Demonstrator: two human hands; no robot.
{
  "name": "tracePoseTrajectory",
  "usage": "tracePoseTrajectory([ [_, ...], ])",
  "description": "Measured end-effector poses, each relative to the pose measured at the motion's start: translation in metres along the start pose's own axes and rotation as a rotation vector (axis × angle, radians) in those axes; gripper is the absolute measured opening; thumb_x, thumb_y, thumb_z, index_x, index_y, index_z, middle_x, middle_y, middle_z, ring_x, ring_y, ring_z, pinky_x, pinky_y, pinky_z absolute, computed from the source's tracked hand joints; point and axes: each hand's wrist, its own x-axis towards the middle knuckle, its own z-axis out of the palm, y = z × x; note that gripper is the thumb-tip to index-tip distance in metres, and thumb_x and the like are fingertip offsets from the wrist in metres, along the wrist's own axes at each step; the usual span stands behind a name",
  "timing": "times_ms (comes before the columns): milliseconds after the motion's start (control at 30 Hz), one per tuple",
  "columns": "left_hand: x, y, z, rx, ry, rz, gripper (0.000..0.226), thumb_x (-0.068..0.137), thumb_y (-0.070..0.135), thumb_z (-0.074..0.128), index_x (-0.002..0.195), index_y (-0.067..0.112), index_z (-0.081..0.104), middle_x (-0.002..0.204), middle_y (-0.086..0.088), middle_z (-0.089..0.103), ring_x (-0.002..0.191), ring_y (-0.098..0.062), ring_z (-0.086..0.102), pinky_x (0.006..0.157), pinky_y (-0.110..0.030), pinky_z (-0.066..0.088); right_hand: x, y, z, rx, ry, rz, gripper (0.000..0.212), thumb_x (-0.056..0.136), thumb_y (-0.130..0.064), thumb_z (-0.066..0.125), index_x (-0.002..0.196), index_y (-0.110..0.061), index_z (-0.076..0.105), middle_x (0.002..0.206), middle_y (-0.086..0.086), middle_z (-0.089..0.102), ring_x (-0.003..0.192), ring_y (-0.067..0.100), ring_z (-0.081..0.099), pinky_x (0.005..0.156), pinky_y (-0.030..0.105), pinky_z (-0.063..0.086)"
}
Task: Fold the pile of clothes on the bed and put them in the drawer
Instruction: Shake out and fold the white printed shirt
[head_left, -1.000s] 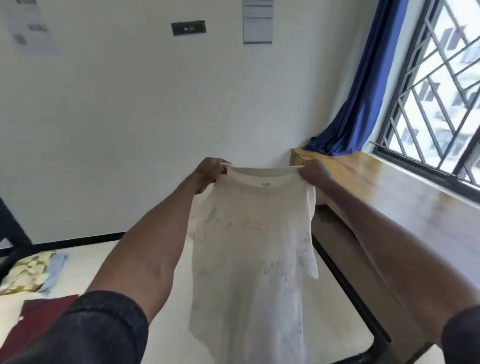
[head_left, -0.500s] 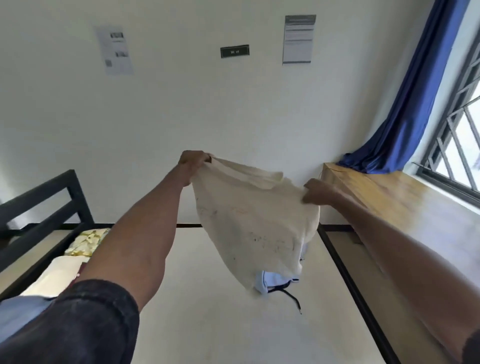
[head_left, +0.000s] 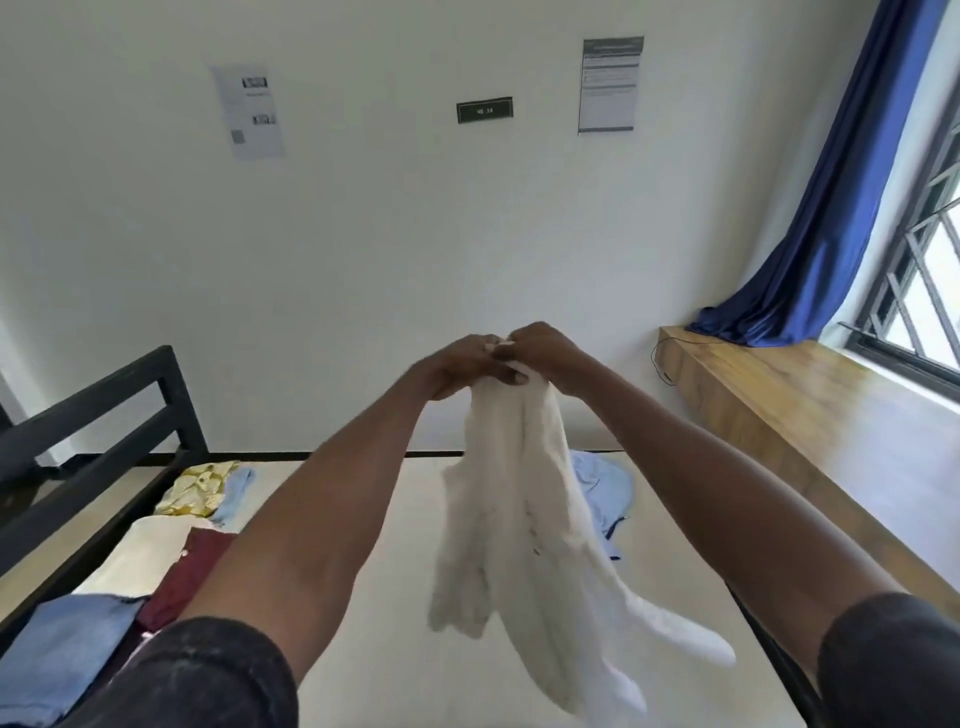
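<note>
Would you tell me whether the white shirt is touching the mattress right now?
Cannot tell. In the head view the white shirt hangs from both hands over the mattress, but no gap or contact shows plainly.

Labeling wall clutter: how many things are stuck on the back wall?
3. A white printed sheet at left, a small dark plate in the middle, a grey-headed notice at right. The blue curtain may hide more.
</note>
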Motion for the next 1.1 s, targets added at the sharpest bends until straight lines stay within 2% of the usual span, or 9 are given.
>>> tracePoseTrajectory([
  [100, -0.008, -0.023, -0.018, -0.003, -0.002, -0.05, 0.028, 0.073, 0.014, 0.076, 0.099, 0.006, 0.074, 0.099, -0.012, 0.074, 0.092, -0.026, 0.069, 0.084, -0.036, 0.053, 0.001, 0.018, 0.002, 0.152, -0.234, 0.08, 0.017, 0.081, -0.018, 0.077, 0.089, -0.006, 0.069, 0.086, 0.01, 0.067, 0.079, 0.02, 0.061, 0.068, 0.031, 0.046],
  [200, -0.02, -0.047, -0.031, -0.114, 0.105, -0.048, 0.022, 0.082, 0.018, 0.077, 0.097, 0.003, 0.074, 0.091, -0.008, 0.073, 0.084, -0.02, 0.067, 0.074, -0.03, 0.051, 0.001, 0.049, 0.02, 0.009, -0.403, 0.183, 0.045, 0.067, -0.023, 0.084, 0.108, -0.012, 0.071, 0.101, 0.005, 0.072, 0.091, 0.023, 0.064, 0.073, 0.034, 0.048],
  [300, -0.03, -0.063, -0.044, -0.342, 0.259, 0.004, 0.013, 0.085, 0.02, 0.075, 0.094, 0.01, 0.075, 0.089, -0.006, 0.073, 0.083, -0.019, 0.066, 0.076, -0.03, 0.049, 0.0, 0.086, 0.043, -0.182, -0.312, 0.292, 0.051, 0.061, -0.027, 0.089, 0.104, -0.005, 0.073, 0.102, 0.011, 0.074, 0.099, 0.03, 0.069, 0.094, 0.041, 0.054],
  [467, -0.045, -0.088, -0.083, -0.292, 0.387, -0.065, 0.034, 0.072, 0.035, 0.082, 0.09, 0.009, 0.071, 0.086, -0.006, 0.068, 0.082, -0.022, 0.06, 0.074, -0.034, 0.044, 0.009, 0.084, 0.047, 0.346, 0.311, 0.274, 0.007, 0.083, -0.011, 0.072, 0.078, -0.009, 0.068, 0.075, 0.013, 0.057, 0.076, 0.023, 0.054, 0.065, 0.035, 0.045],
  [533, -0.049, -0.094, -0.095, -0.231, 0.358, -0.088, 0.032, 0.069, 0.028, 0.083, 0.087, 0.009, 0.064, 0.085, -0.005, 0.065, 0.082, -0.023, 0.059, 0.072, -0.033, 0.043, 0.016, 0.057, 0.047, 0.401, 0.33, 0.204, 0.016, 0.087, -0.02, 0.071, 0.074, -0.013, 0.064, 0.071, 0.008, 0.053, 0.07, 0.018, 0.051, 0.062, 0.03, 0.044],
  [733, -0.054, -0.062, -0.075, -0.066, -0.015, -0.011, 0.058, 0.075, 0.012, 0.084, 0.126, 0.021, 0.056, 0.115, -0.004, 0.071, 0.106, -0.018, 0.067, 0.088, -0.036, 0.056, 0.035, -0.036, 0.085, 0.041, 0.133, -0.049, 0.028, 0.086, -0.014, 0.068, 0.062, -0.005, 0.056, 0.062, 0.003, 0.054, 0.052, 0.01, 0.048, 0.049, 0.02, 0.037],
  [867, -0.046, -0.057, -0.071, 0.073, 0.32, 0.047, 0.049, 0.066, 0.034, 0.078, 0.109, 0.011, 0.069, 0.102, -0.008, 0.072, 0.098, -0.026, 0.068, 0.083, -0.038, 0.052, 0.045, -0.053, 0.094, 0.137, 0.187, -0.09, 0.023, 0.083, -0.018, 0.073, 0.068, -0.008, 0.059, 0.064, 0.0, 0.053, 0.059, 0.012, 0.048, 0.055, 0.025, 0.037],
  [967, -0.05, -0.064, -0.085, -0.1, 0.491, 0.064, 0.023, 0.082, 0.028, 0.071, 0.096, 0.01, 0.071, 0.093, -0.007, 0.071, 0.088, -0.023, 0.067, 0.077, -0.035, 0.051, 0.036, -0.039, 0.084, 0.396, 0.201, -0.113, 0.021, 0.082, -0.022, 0.078, 0.092, -0.01, 0.065, 0.079, -0.001, 0.063, 0.069, 0.01, 0.059, 0.058, 0.022, 0.045],
  [1100, -0.056, -0.068, -0.095, -0.382, 0.611, 0.086, 0.024, 0.084, 0.041, 0.071, 0.093, 0.019, 0.071, 0.098, -0.005, 0.074, 0.091, -0.021, 0.068, 0.084, -0.036, 0.052, 0.019, 0.016, 0.092, 0.252, 0.105, -0.089, 0.008, 0.084, -0.014, 0.075, 0.087, -0.01, 0.069, 0.073, 0.003, 0.065, 0.065, 0.011, 0.057, 0.059, 0.022, 0.044],
])
